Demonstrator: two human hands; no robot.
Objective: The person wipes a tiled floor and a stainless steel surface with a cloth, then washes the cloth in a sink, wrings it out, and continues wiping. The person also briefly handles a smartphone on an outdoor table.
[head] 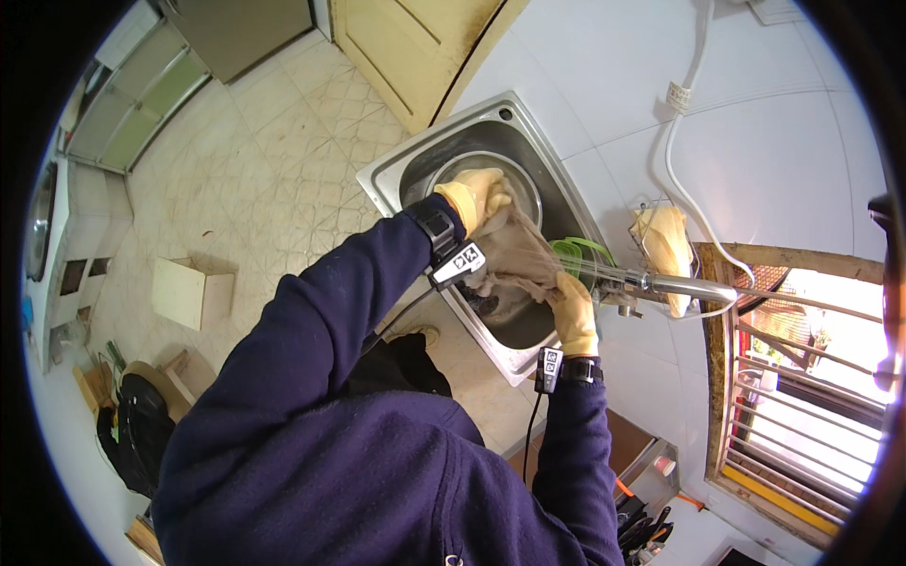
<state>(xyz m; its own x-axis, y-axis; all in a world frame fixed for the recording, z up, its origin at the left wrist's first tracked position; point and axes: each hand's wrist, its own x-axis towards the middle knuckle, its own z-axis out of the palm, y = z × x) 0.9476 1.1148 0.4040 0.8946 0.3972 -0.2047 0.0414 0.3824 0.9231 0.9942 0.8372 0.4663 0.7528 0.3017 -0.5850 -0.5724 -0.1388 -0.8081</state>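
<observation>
Both of my hands wear yellow gloves and hold a wet greyish-brown cloth (520,255) stretched between them over a stainless steel sink (511,120). My left hand (485,189) grips the cloth's upper end above a round metal basin (531,185). At the cloth's lower right edge, my right hand (573,315) pinches it. Water runs from the chrome faucet (690,286) onto the cloth. A green plastic item (570,255) lies at the sink's right wall, partly hidden behind the water and the cloth. Something dark (483,303) shows in the lower part of the sink.
A wire rack (662,244) holding a yellow item hangs on the tiled wall beside the faucet. A white hose (671,159) runs down that wall to the barred window (800,396). Behind the sink stands a yellow door (417,49). An open box (191,290) sits on the tiled floor.
</observation>
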